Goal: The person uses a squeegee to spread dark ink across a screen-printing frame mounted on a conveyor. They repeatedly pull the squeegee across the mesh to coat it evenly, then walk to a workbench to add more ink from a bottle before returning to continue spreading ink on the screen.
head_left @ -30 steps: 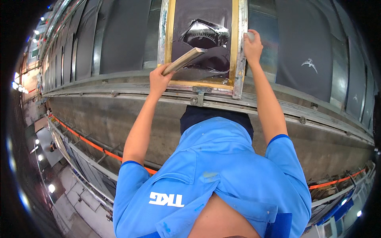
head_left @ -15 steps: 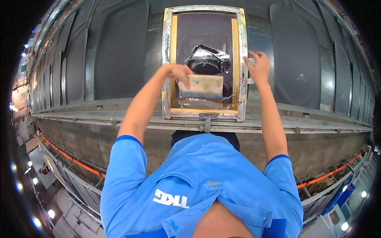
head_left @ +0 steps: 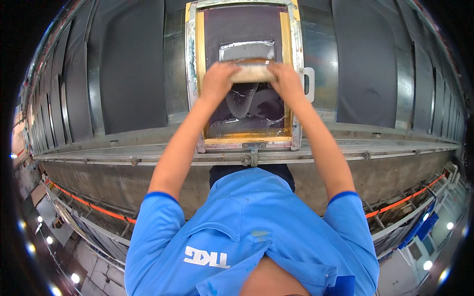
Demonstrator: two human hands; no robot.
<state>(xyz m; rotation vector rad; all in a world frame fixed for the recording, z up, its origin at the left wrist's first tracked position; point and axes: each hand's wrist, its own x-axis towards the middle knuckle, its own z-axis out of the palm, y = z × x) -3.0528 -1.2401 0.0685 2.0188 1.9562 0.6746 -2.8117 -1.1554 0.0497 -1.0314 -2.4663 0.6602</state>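
Note:
Both of my hands grip a pale squeegee (head_left: 253,74) that lies crosswise inside a screen-printing frame (head_left: 191,81). My left hand (head_left: 218,81) is closed round its left end, and my right hand (head_left: 286,83) round its right end. Some motion blurs the squeegee and fingers. Beyond it, a glossy wet patch (head_left: 247,51) covers part of the dark mesh (head_left: 244,27). Nearer to me, a tongue-shaped smear of clear, shiny fluid (head_left: 241,102) spreads over the mesh. A white loop handle (head_left: 311,85) stands out from the frame's right side, with no hand on it.
Dark flat sheets (head_left: 132,69) lie in a row along the long metal table (head_left: 316,54); one on the right (head_left: 368,64) bears a faint mark. A metal rail (head_left: 321,157) with bolted stops runs along the near edge, and a small clamp (head_left: 254,154) meets the frame there.
My right hand has left the white handle and taken the squeegee's right end. The squeegee, held before by my left hand alone near the frame's near end, has moved away from me.

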